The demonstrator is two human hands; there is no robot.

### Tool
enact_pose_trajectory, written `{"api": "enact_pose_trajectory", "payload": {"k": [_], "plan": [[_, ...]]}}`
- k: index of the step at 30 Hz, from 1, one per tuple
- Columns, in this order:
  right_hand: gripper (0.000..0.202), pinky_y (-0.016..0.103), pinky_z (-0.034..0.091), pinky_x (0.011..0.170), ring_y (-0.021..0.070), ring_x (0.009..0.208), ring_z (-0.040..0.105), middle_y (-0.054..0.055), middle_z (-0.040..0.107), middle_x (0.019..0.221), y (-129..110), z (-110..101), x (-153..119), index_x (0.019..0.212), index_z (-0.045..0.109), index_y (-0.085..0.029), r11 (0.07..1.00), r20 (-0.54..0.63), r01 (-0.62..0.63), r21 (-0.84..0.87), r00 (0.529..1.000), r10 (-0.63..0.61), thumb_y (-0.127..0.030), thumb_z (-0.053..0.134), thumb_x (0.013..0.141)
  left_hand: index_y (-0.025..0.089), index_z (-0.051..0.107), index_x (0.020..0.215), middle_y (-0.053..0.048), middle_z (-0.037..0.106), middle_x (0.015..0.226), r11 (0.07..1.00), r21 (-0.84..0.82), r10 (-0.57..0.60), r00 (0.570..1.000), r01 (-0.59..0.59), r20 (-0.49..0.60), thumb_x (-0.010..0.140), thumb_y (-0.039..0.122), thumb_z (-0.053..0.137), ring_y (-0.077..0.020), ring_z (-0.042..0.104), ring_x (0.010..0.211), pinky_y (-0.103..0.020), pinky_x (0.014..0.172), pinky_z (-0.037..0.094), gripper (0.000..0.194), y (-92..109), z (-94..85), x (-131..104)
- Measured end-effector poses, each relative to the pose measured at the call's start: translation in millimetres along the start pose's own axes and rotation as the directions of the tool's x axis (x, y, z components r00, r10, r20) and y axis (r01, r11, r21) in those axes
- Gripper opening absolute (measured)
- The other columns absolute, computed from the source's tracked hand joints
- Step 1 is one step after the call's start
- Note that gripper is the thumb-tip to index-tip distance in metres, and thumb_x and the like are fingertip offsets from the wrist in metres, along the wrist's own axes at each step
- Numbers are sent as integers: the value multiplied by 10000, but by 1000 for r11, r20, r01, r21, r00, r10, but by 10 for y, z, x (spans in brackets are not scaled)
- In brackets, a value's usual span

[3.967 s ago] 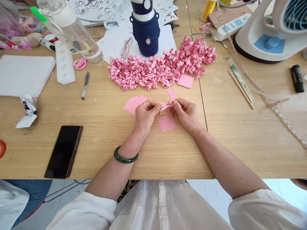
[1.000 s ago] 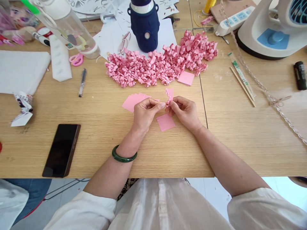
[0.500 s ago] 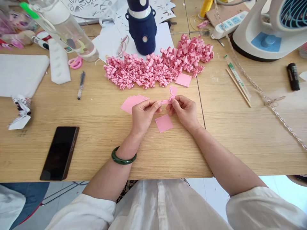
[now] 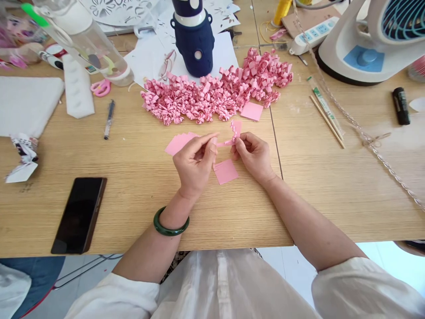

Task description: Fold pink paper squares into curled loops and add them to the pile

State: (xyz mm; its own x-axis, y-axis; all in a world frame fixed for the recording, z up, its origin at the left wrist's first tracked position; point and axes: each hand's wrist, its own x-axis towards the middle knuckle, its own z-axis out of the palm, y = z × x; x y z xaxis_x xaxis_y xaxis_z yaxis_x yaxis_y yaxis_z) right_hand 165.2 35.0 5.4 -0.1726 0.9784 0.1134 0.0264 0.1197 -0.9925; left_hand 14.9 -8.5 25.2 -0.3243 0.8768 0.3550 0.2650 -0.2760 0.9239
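Between thumb and fingers, my right hand pinches a pink paper strip with a curled, fringed edge that stands up above the fingertips. A narrow flat end of the strip reaches left to my left hand, whose thumb and fingers are closed at it; the exact contact is partly hidden. My left wrist wears a dark green bangle. Just below the hands lies a pink paper square. A fanned stack of pink paper is partly covered by my left hand. Beyond them spreads a heap of curled pink paper flowers.
Another pink square stack touches the heap's front. Behind stands a navy bottle. A phone, a pen and pink scissors lie left. At right are wooden sticks, a braided cord and a fan.
My left hand has shifted slightly left and down, its index finger now straighter. More of the curled strip shows above my right hand, which has barely moved. The whole view has shifted a little.
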Motion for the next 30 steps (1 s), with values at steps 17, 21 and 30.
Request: {"api": "enact_pose_trajectory", "payload": {"k": [17, 21, 30], "plan": [[382, 264, 450, 515, 96, 512, 546, -8, 638, 667, -3, 4, -11, 806, 597, -203, 998, 27, 41, -44, 999, -40, -574, 617, 895, 172, 800, 960, -10, 708, 707, 929, -155, -305, 933, 336, 193, 843, 469, 731, -94, 628, 514, -233, 541, 580, 327, -33, 72, -22], [385, 265, 454, 516, 100, 515, 556, -5, 642, 668, 5, 1, -11, 809, 599, -202, 998, 30, 49, -28, 998, -48, -577, 618, 893, 166, 798, 968, -16, 707, 703, 931, -151, -298, 931, 332, 210, 825, 489, 747, -100, 627, 512, -237, 534, 571, 357, -16, 70, -18], [334, 265, 437, 505, 97, 508, 536, -7, 636, 666, 18, 6, -10, 818, 614, -202, 999, 30, 31, -20, 999, -30, -524, 627, 903, 215, 805, 962, 20, 637, 624, 969, -60, -223, 954, 239, 198, 881, 466, 695, -62, 533, 444, -192, 440, 444, 285, -37, 47, -6]]}}
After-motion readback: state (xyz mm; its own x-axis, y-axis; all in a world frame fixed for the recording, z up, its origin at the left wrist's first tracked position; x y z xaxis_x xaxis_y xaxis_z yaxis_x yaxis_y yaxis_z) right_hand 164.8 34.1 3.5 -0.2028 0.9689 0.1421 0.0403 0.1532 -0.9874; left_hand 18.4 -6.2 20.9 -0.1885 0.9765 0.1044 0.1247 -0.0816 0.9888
